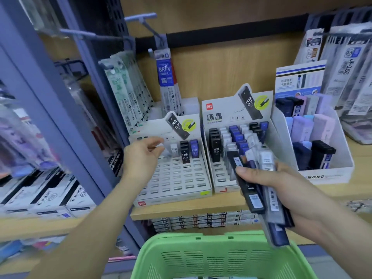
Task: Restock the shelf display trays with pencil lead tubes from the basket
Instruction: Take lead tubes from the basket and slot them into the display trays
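Two white display trays stand on the wooden shelf. The left tray (177,178) has mostly bare slots, with a few clear, black and blue lead tubes (184,152) in its back row. The right tray (219,178) holds several rows of black, clear and blue tubes. My left hand (141,156) hovers over the left tray's back row, pinching a clear tube (167,151) at its fingertips. My right hand (281,190) grips a fanned bundle of black, blue and clear tubes (257,190) in front of the right tray. The green basket (221,256) sits below, at the bottom of the view.
A white box (326,176) with pastel and dark lead cases stands right of the trays. Refill packs hang on hooks (130,93) behind the left tray and at the far right. Pen boxes (50,198) fill the lower left shelf. A blue upright post (66,117) stands left.
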Demonstrator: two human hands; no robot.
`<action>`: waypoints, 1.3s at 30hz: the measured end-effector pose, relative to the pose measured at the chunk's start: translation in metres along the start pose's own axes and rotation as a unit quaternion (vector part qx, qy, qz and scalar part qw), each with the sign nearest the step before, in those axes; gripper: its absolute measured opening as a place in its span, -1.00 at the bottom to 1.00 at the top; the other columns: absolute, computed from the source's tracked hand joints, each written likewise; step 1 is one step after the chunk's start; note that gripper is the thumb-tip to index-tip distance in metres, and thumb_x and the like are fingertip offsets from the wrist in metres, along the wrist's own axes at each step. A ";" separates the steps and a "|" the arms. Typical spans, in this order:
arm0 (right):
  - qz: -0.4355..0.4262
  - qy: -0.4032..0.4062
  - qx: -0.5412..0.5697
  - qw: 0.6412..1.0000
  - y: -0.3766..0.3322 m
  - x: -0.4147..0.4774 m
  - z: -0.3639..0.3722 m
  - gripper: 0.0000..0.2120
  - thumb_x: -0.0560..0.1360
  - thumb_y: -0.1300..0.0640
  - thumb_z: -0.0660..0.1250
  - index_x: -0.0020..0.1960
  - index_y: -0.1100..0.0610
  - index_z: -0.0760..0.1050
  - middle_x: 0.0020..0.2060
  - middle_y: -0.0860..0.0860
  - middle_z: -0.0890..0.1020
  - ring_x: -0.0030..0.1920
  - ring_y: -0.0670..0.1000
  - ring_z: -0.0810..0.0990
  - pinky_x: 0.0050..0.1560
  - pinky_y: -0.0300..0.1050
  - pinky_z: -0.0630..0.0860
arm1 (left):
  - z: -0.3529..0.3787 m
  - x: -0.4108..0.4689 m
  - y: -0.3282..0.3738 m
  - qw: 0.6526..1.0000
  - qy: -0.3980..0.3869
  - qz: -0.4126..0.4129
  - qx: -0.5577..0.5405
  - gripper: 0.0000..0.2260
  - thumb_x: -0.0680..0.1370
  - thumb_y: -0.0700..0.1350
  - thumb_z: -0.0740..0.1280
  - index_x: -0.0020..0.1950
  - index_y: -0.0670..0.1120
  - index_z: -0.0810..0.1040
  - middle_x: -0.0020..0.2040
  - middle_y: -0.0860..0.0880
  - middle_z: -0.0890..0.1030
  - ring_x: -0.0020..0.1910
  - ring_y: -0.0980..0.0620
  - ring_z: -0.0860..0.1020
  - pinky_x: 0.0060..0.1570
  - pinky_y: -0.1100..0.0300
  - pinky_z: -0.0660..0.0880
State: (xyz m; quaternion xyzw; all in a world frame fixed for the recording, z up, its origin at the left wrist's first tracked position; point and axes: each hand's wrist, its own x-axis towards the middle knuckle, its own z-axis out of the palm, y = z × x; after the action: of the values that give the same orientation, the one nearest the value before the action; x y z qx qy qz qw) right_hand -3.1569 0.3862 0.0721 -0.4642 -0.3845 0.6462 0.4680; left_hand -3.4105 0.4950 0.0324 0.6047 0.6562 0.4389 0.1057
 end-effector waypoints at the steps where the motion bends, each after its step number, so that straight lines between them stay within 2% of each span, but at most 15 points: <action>1: 0.002 -0.009 -0.002 1.000 0.003 0.002 0.006 -0.70 0.23 0.20 0.47 -0.03 0.17 0.62 -0.30 0.11 0.69 -0.43 0.03 0.64 -0.50 -0.17 0.53 | 0.004 0.000 -0.001 1.000 -0.009 0.006 0.005 -0.81 0.51 -0.18 0.41 0.12 -0.08 0.66 0.01 -0.03 0.69 -0.07 0.15 0.58 0.02 0.42 0.42; 4: 0.004 -0.015 -0.015 1.000 0.010 0.008 0.016 -0.64 0.22 0.18 0.47 0.01 0.19 0.61 -0.31 0.08 0.68 -0.42 0.00 0.62 -0.48 -0.18 0.52 | 0.011 0.003 -0.003 0.999 -0.027 0.016 -0.018 -0.80 0.53 -0.19 0.39 0.15 -0.10 0.65 0.08 -0.01 0.66 -0.02 0.18 0.55 -0.05 0.62 0.31; 7: 0.004 -0.022 -0.019 1.000 0.012 0.011 0.020 -0.75 0.23 0.17 0.46 -0.09 0.15 0.61 -0.39 0.05 0.65 -0.48 -0.03 0.59 -0.53 -0.20 0.47 | 0.014 0.005 -0.005 0.997 -0.063 0.051 -0.009 -0.79 0.55 -0.20 0.36 0.16 -0.08 0.64 0.14 0.00 0.64 0.14 0.13 0.55 0.22 0.39 0.35; 9: 0.007 -0.024 -0.017 1.000 0.014 0.013 0.021 -0.79 0.23 0.18 0.46 -0.13 0.14 0.63 -0.37 0.06 0.67 -0.47 -0.02 0.61 -0.53 -0.20 0.48 | 0.017 0.008 -0.009 0.994 -0.080 0.078 0.014 -0.79 0.56 -0.20 0.34 0.18 -0.07 0.64 0.16 -0.02 0.63 0.20 0.07 0.55 0.30 0.21 0.38; 13: 0.012 -0.024 -0.023 0.999 0.020 0.017 0.020 -0.86 0.24 0.18 0.48 -0.19 0.11 0.67 -0.29 0.10 0.69 -0.40 0.00 0.64 -0.49 -0.17 0.53 | 0.026 0.015 -0.010 0.985 -0.077 0.139 0.066 -0.78 0.56 -0.25 0.32 0.15 -0.08 0.66 0.04 -0.06 0.63 0.07 -0.01 0.55 0.16 0.18 0.44; 15: 0.014 -0.025 -0.023 0.999 0.022 0.019 0.020 -0.85 0.25 0.17 0.49 -0.18 0.09 0.68 -0.22 0.13 0.70 -0.34 0.03 0.65 -0.44 -0.13 0.56 | 0.030 0.013 -0.009 0.990 -0.061 0.115 0.056 -0.84 0.53 -0.23 0.37 0.07 -0.07 0.68 -0.06 -0.03 0.63 -0.02 0.00 0.57 0.09 0.19 0.46; 18: 0.016 -0.027 -0.026 0.999 0.026 0.021 0.019 -0.65 0.23 0.16 0.50 0.01 0.14 0.64 -0.16 0.14 0.71 -0.27 0.05 0.66 -0.38 -0.10 0.59 | 0.031 0.013 -0.009 0.997 -0.045 0.048 0.039 -0.95 0.51 -0.17 0.40 -0.11 -0.03 0.63 -0.21 0.04 0.63 -0.18 0.02 0.59 -0.05 0.13 0.53; 22: 0.009 -0.024 -0.010 1.000 0.030 0.021 0.020 -0.69 0.21 0.14 0.50 -0.06 0.11 0.62 -0.28 0.05 0.68 -0.36 -0.02 0.64 -0.39 -0.13 0.57 | 0.016 0.000 0.010 0.992 -0.036 0.067 0.101 -0.92 0.54 -0.11 0.35 -0.04 0.00 0.65 -0.07 0.04 0.61 -0.13 0.02 0.56 -0.01 0.16 0.48; 24: -0.004 -0.016 -0.011 1.000 0.033 0.023 0.019 -0.66 0.18 0.11 0.52 -0.05 0.11 0.62 -0.25 0.06 0.70 -0.32 0.02 0.66 -0.29 -0.07 0.60 | 0.002 -0.027 0.032 0.996 -0.089 0.021 -0.004 -0.93 0.55 -0.04 0.34 -0.09 0.05 0.60 -0.16 0.10 0.62 -0.24 0.07 0.54 -0.06 0.12 0.52; 26: -0.015 -0.007 -0.013 1.000 0.037 0.026 0.019 -0.58 0.18 0.07 0.53 0.01 0.14 0.62 -0.16 0.10 0.72 -0.19 0.10 0.69 -0.09 0.06 0.63 | -0.011 -0.065 0.055 0.956 -0.227 -0.048 -0.183 -0.84 0.48 0.12 0.38 -0.09 0.06 0.56 -0.28 0.03 0.63 -0.37 0.07 0.54 -0.15 0.01 0.56; 28: -0.030 -0.003 0.004 1.000 0.039 0.026 0.022 -0.64 0.20 0.10 0.51 -0.02 0.16 0.61 -0.20 0.11 0.70 -0.22 0.10 0.67 -0.17 0.01 0.63 | -0.016 -0.097 0.068 0.916 -0.317 -0.059 -0.237 -0.64 0.33 0.28 0.44 0.00 0.15 0.48 -0.30 -0.02 0.63 -0.38 0.03 0.53 -0.24 -0.03 0.57; 30: -0.051 0.003 0.014 0.999 0.042 0.025 0.024 -0.74 0.20 0.11 0.51 -0.12 0.12 0.61 -0.29 0.08 0.65 -0.29 0.05 0.62 -0.28 -0.07 0.58 | -0.012 -0.115 0.072 0.917 -0.310 -0.055 -0.244 -0.56 0.25 0.22 0.51 0.03 0.26 0.43 -0.34 0.00 0.58 -0.36 -0.01 0.54 -0.20 -0.11 0.58; 33: -0.064 0.010 0.002 0.998 0.042 0.022 0.025 -0.77 0.19 0.08 0.52 -0.18 0.08 0.61 -0.33 0.06 0.64 -0.33 0.01 0.61 -0.37 -0.09 0.56 | -0.003 -0.123 0.071 0.916 -0.257 -0.095 -0.295 -0.59 0.35 -0.12 0.56 0.03 0.25 0.49 -0.39 -0.01 0.52 -0.38 -0.04 0.58 -0.15 -0.18 0.61; 36: -0.068 0.022 -0.015 0.997 0.036 0.021 0.019 -0.74 0.23 0.06 0.51 -0.14 0.11 0.55 -0.40 0.06 0.57 -0.45 -0.01 0.51 -0.46 -0.15 0.46 | -0.001 -0.123 0.069 0.917 -0.229 -0.085 -0.315 -0.64 0.41 -0.23 0.49 0.02 0.21 0.59 -0.32 -0.04 0.58 -0.35 -0.06 0.62 -0.24 0.00 0.61; 39: -0.065 0.038 -0.002 0.997 0.027 0.025 0.005 -0.74 0.28 0.03 0.51 -0.12 0.08 0.52 -0.38 0.01 0.58 -0.46 0.01 0.44 -0.45 -0.15 0.43 | -0.002 -0.121 0.066 0.946 -0.187 -0.042 -0.261 -0.60 0.45 -0.26 0.44 -0.01 0.29 0.64 -0.26 0.09 0.58 -0.28 -0.05 0.61 -0.25 0.16 0.54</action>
State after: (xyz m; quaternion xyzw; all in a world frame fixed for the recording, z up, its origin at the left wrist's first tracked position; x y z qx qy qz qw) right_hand -3.1720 0.4024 0.0420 -0.4635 -0.3970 0.5953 0.5226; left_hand -3.3363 0.3787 0.0324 0.5988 0.5123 0.4689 0.3988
